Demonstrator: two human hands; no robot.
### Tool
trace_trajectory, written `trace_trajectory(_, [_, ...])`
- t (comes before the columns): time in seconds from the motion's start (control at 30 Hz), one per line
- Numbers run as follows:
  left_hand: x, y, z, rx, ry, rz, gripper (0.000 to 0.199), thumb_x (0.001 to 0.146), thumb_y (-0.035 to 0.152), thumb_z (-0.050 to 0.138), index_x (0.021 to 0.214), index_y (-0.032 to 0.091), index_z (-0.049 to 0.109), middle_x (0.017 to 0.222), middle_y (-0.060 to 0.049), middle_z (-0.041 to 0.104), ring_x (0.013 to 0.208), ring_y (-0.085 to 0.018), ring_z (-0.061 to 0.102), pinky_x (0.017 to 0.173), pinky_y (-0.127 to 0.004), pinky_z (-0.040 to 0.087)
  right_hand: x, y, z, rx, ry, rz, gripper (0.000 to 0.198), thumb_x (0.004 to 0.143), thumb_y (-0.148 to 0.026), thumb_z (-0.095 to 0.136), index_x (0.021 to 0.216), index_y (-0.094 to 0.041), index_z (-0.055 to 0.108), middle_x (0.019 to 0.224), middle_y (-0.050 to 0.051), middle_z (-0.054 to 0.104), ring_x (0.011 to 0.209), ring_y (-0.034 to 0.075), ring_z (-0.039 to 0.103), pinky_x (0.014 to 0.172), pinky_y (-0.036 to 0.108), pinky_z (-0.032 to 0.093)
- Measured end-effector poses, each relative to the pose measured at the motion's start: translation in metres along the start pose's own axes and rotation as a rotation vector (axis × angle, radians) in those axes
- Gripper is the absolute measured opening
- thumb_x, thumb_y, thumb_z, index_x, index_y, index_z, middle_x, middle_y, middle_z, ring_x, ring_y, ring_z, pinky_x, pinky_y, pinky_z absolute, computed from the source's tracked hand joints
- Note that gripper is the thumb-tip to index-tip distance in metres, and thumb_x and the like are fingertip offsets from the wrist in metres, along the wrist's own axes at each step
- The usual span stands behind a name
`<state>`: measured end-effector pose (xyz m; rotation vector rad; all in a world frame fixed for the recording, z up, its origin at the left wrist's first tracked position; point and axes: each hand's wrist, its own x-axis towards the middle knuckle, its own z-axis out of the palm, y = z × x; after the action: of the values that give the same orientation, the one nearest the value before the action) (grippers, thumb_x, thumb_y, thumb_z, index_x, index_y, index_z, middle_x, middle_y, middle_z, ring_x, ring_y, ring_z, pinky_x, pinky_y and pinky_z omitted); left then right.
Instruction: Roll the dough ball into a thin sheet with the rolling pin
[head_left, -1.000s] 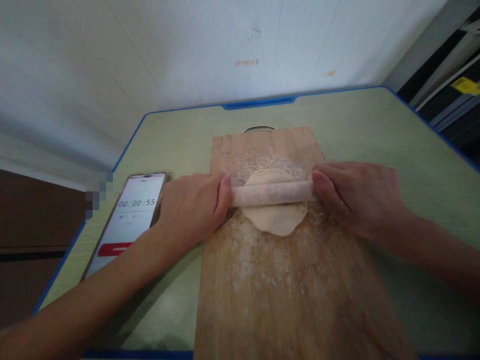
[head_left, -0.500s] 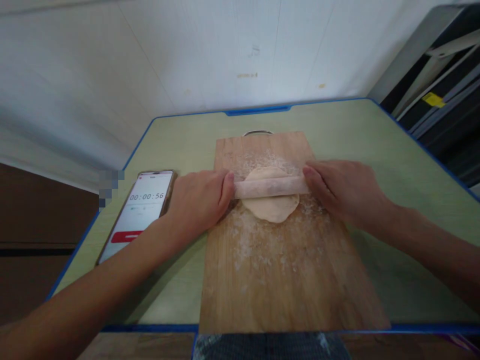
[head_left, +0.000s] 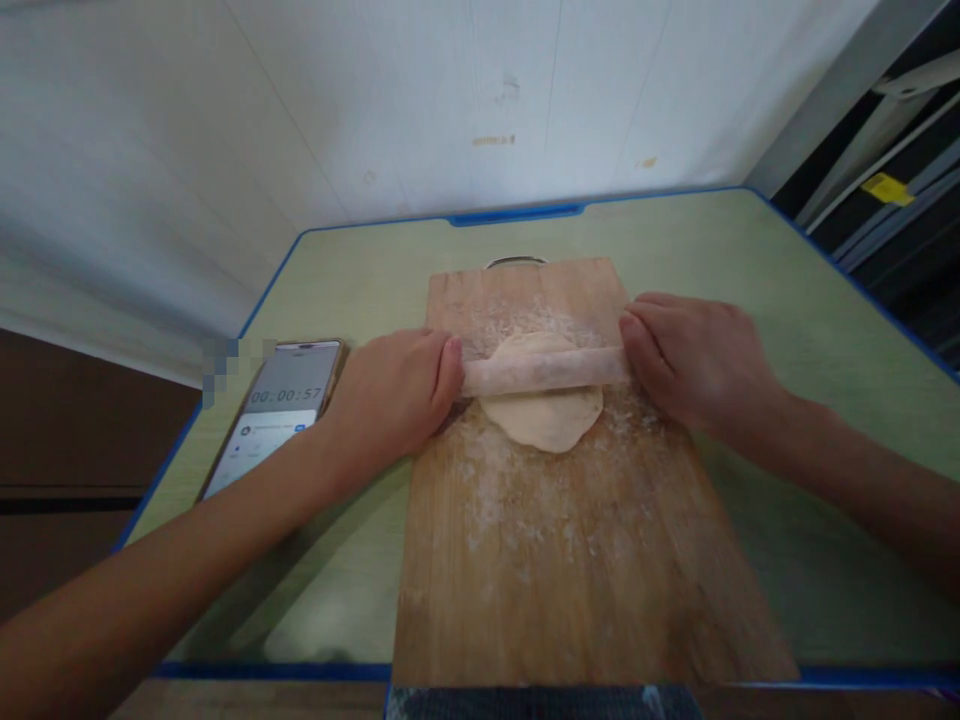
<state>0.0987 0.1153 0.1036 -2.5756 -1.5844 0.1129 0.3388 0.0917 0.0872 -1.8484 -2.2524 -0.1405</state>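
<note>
A pale, flour-dusted rolling pin [head_left: 544, 372] lies across a flat round of dough [head_left: 546, 420] on a wooden cutting board [head_left: 570, 590]. My left hand [head_left: 401, 390] is closed round the pin's left end, its thumb along the near side. Round the right end my right hand [head_left: 697, 360] is closed too, fingers curled into a fist. The pin tilts slightly, right end higher in the view. Loose flour is scattered over the board around the dough. Both ends of the pin are hidden inside my hands.
Left of the board, a phone [head_left: 281, 400] showing a timer lies partly behind my left forearm. The pale green table [head_left: 360, 280] has a blue edge, and a white wall [head_left: 420, 110] rises behind it. Dark folded items [head_left: 907, 220] stand at the right.
The dough round looks slightly wider. My right hand has shifted a little up and right, so the pin tilts more. The phone timer went from 56 to 57, and a pop-up now covers its lower screen.
</note>
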Motion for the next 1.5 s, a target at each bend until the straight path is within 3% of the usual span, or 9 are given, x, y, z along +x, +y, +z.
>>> trace_trajectory(0.43, [0.0, 0.001, 0.004, -0.097, 0.014, 0.018, 0.047, 0.097, 0.029, 0.016, 0.082, 0.017, 0.059, 0.072, -0.007, 0.061, 0.064, -0.022, 0.059, 0.058, -0.033, 0.043, -0.009, 0.002, 0.011, 0.022, 0.222, -0.074, 0.027, 0.09, -0.034, 0.025, 0.064, -0.028, 0.023, 0.056, 0.001, 0.039, 0.05, 0.018, 0.04, 0.052, 0.031, 0.023])
trace_trajectory(0.57, [-0.017, -0.012, -0.001, -0.203, 0.224, 0.082, 0.041, 0.097, 0.033, 0.02, 0.089, 0.016, 0.057, 0.092, -0.011, 0.06, 0.082, -0.023, 0.06, 0.073, -0.038, 0.051, -0.008, 0.005, 0.011, 0.059, 0.141, -0.09, 0.027, 0.089, -0.035, 0.025, 0.063, -0.028, 0.025, 0.056, 0.0, 0.04, 0.049, 0.019, 0.041, 0.052, 0.03, 0.023])
trace_trajectory(0.67, [-0.049, -0.033, 0.0, -0.221, 0.41, -0.049, 0.036, 0.097, 0.037, 0.027, 0.111, 0.015, 0.051, 0.113, -0.016, 0.057, 0.105, -0.027, 0.058, 0.092, -0.044, 0.049, -0.008, 0.006, 0.011, 0.096, 0.106, -0.08, 0.027, 0.09, -0.035, 0.024, 0.063, -0.028, 0.027, 0.056, 0.001, 0.043, 0.051, 0.02, 0.044, 0.052, 0.031, 0.026])
trace_trajectory(0.77, [-0.082, -0.055, 0.013, -0.133, 0.369, -0.174, 0.045, 0.096, 0.041, 0.032, 0.135, 0.017, 0.035, 0.136, -0.019, 0.05, 0.13, -0.036, 0.044, 0.106, -0.06, 0.036, -0.008, 0.007, 0.012, 0.096, 0.095, -0.09, 0.026, 0.09, -0.034, 0.025, 0.064, -0.028, 0.028, 0.058, 0.002, 0.045, 0.053, 0.02, 0.046, 0.054, 0.031, 0.028])
trace_trajectory(0.87, [-0.099, -0.066, 0.03, -0.118, 0.194, -0.267, 0.056, 0.098, 0.041, 0.027, 0.146, 0.018, 0.009, 0.145, -0.021, 0.044, 0.14, -0.04, 0.03, 0.107, -0.075, 0.017, -0.009, 0.007, 0.012, 0.088, 0.085, -0.093, 0.026, 0.09, -0.033, 0.025, 0.064, -0.029, 0.026, 0.059, 0.001, 0.044, 0.055, 0.02, 0.046, 0.055, 0.032, 0.028])
trace_trajectory(1.0, [-0.103, -0.064, 0.038, -0.163, 0.109, -0.308, 0.067, 0.097, 0.044, 0.029, 0.147, 0.021, -0.008, 0.149, -0.02, 0.04, 0.142, -0.039, 0.028, 0.107, -0.076, 0.014, -0.011, 0.007, 0.011, 0.088, 0.068, -0.079, 0.026, 0.091, -0.034, 0.025, 0.065, -0.029, 0.025, 0.059, 0.001, 0.042, 0.056, 0.02, 0.045, 0.055, 0.032, 0.028])
trace_trajectory(1.2, [-0.105, -0.072, 0.048, -0.105, 0.229, -0.266, 0.082, 0.092, 0.048, 0.041, 0.148, 0.007, -0.003, 0.151, -0.033, 0.022, 0.14, -0.046, 0.027, 0.105, -0.063, 0.037, -0.012, 0.006, 0.01, 0.108, 0.047, -0.059, 0.026, 0.09, -0.033, 0.026, 0.065, -0.029, 0.026, 0.06, 0.0, 0.041, 0.055, 0.019, 0.043, 0.055, 0.032, 0.027])
trace_trajectory(1.37, [-0.09, -0.093, 0.061, -0.143, 0.297, -0.211, 0.075, 0.094, 0.042, 0.038, 0.148, 0.012, -0.003, 0.152, -0.03, 0.021, 0.144, -0.04, 0.021, 0.107, -0.059, 0.038, -0.011, 0.006, 0.008, 0.126, 0.025, -0.059, 0.026, 0.09, -0.033, 0.026, 0.064, -0.028, 0.026, 0.06, 0.001, 0.041, 0.056, 0.019, 0.042, 0.055, 0.032, 0.027])
trace_trajectory(1.5, [-0.066, -0.106, 0.058, -0.154, 0.295, -0.195, 0.073, 0.09, 0.042, 0.044, 0.146, 0.01, 0.009, 0.149, -0.029, 0.028, 0.143, -0.041, 0.024, 0.109, -0.061, 0.034, -0.011, 0.006, 0.009, 0.129, 0.032, -0.065, 0.028, 0.092, -0.033, 0.026, 0.064, -0.028, 0.026, 0.06, 0.001, 0.04, 0.056, 0.018, 0.042, 0.056, 0.032, 0.028])
